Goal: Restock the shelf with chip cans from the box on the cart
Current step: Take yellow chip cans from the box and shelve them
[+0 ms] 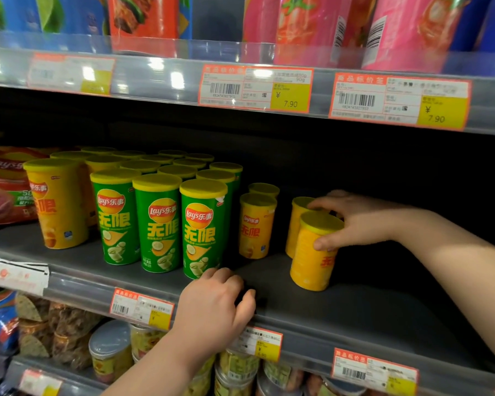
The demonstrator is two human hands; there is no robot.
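Observation:
My right hand [357, 221] grips a short yellow chip can [312, 258] near its lid; the can stands on the dark middle shelf [369, 315]. Close behind it stands another short yellow can [296, 224], which my fingertips touch. Two more short yellow cans [256, 227] stand to the left. Tall green cans [157, 224] and a tall yellow can [57, 204] fill the shelf's left part in rows. My left hand [215, 304] rests on the shelf's front edge with curled fingers, holding nothing I can see. The box and cart are out of view.
A red chip bag [3, 184] lies at the far left of the shelf. Price tags [255, 88] line the shelf rails. Pink and blue packs [306, 24] fill the shelf above; jars and snack bags [109, 350] fill the one below. The shelf's right part is bare.

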